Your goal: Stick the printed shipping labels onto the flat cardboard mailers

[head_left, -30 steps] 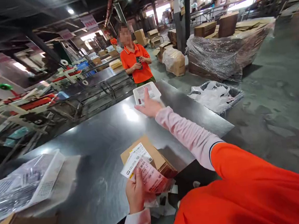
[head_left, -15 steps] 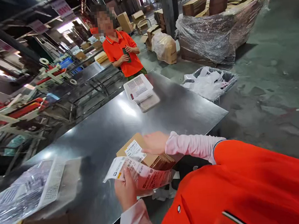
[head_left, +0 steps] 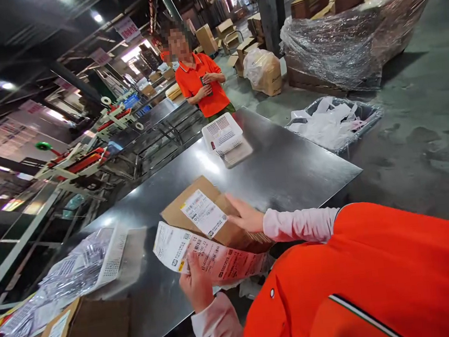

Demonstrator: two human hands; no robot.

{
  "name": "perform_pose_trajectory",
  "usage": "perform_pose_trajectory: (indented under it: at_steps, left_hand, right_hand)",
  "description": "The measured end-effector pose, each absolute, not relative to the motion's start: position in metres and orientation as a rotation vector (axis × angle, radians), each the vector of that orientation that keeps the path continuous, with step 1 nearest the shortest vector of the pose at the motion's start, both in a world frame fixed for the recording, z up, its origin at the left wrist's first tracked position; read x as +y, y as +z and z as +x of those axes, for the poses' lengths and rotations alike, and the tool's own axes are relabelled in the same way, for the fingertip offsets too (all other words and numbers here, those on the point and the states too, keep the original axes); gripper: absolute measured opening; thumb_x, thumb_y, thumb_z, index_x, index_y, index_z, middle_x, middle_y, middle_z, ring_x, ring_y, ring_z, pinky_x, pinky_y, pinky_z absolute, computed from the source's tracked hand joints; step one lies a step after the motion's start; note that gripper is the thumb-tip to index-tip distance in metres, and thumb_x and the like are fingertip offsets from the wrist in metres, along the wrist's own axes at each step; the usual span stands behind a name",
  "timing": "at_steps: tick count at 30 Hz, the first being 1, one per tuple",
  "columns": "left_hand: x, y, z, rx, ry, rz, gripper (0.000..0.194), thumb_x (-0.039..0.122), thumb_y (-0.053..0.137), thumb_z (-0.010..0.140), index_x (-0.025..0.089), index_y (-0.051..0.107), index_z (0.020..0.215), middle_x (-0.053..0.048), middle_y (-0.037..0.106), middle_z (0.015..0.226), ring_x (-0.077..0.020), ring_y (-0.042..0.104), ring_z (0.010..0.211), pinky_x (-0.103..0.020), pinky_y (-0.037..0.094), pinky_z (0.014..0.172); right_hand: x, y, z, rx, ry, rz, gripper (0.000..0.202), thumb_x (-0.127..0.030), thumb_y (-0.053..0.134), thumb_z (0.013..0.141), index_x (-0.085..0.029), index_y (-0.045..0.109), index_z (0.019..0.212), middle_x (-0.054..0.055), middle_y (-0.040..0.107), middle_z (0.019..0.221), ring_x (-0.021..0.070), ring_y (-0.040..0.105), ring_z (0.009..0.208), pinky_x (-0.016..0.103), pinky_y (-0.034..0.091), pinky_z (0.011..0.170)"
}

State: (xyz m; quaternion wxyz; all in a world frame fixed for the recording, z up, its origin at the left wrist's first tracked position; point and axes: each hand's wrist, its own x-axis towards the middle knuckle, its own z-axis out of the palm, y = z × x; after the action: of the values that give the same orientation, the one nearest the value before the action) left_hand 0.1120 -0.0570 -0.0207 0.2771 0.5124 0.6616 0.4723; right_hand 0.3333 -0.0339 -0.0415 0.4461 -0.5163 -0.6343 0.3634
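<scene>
My left hand (head_left: 198,285) pinches a strip of printed shipping labels (head_left: 220,258), which hangs in front of a cardboard box and curves down toward my body. The brown cardboard box (head_left: 236,236) rests on the metal table, and a white shipping label (head_left: 204,214) lies on its top. Fingers outstretched, my right hand (head_left: 248,218) touches the right edge of that label and the box top. Behind my left hand the lower end of the strip is partly hidden.
A white plastic basket (head_left: 222,133) stands at the far side of the metal table (head_left: 160,200). Left are plastic-wrapped printed sheets (head_left: 75,260) and another labelled box (head_left: 85,327). A person (head_left: 203,81) in orange stands beyond the table. A bin of white paper scraps (head_left: 330,120) sits right.
More of the box top and its label shows now, where the strip covered part before. My right hand's fingers have spread over the label's edge. The whole view has shifted.
</scene>
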Motion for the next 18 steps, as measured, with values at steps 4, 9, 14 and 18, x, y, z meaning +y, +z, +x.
perform_pose_trajectory:
  at_steps: [4, 9, 14, 18]
  left_hand:
    - [-0.078, 0.001, 0.128, 1.433, 1.474, 1.172, 0.056, 0.059, 0.071, 0.078, 0.019, 0.065, 0.118, -0.011, 0.073, 0.119, -0.0307, 0.068, 0.115, -0.042, 0.059, 0.093]
    - [-0.098, 0.002, 0.119, 1.324, 1.503, 1.164, 0.067, 0.059, 0.086, 0.063, 0.027, 0.065, 0.118, -0.007, 0.071, 0.126, -0.0321, 0.063, 0.123, -0.04, 0.059, 0.094]
    - [-0.122, -0.025, 0.13, 1.325, 1.326, 1.292, 0.06, 0.055, 0.08, 0.074, 0.03, 0.06, 0.125, -0.004, 0.075, 0.116, -0.0312, 0.07, 0.112, -0.043, 0.06, 0.094]
    - [-0.131, -0.03, 0.157, 1.246, 1.019, 1.268, 0.057, 0.058, 0.084, 0.064, 0.019, 0.07, 0.104, -0.011, 0.078, 0.101, -0.0327, 0.073, 0.098, -0.045, 0.06, 0.089]
  right_hand:
    - [-0.028, -0.042, 0.379, -1.211, 0.885, -1.072, 0.078, -0.036, 0.065, 0.085, -0.014, 0.035, 0.153, 0.015, 0.048, 0.154, 0.0233, 0.049, 0.141, 0.04, 0.036, 0.122]
    - [-0.023, -0.056, 0.468, -1.111, 0.833, -1.37, 0.074, -0.024, 0.062, 0.085, -0.009, 0.034, 0.152, 0.02, 0.046, 0.153, 0.0241, 0.052, 0.137, 0.041, 0.039, 0.118]
    - [-0.046, -0.053, 0.463, -1.502, 0.813, -1.927, 0.069, -0.033, 0.082, 0.072, -0.008, 0.059, 0.132, 0.026, 0.058, 0.136, 0.0351, 0.056, 0.126, 0.05, 0.044, 0.106]
    - [-0.071, -0.036, 0.397, -1.828, 1.459, -0.94, 0.071, -0.051, 0.086, 0.066, -0.018, 0.066, 0.124, 0.01, 0.071, 0.12, 0.0234, 0.068, 0.106, 0.036, 0.054, 0.093]
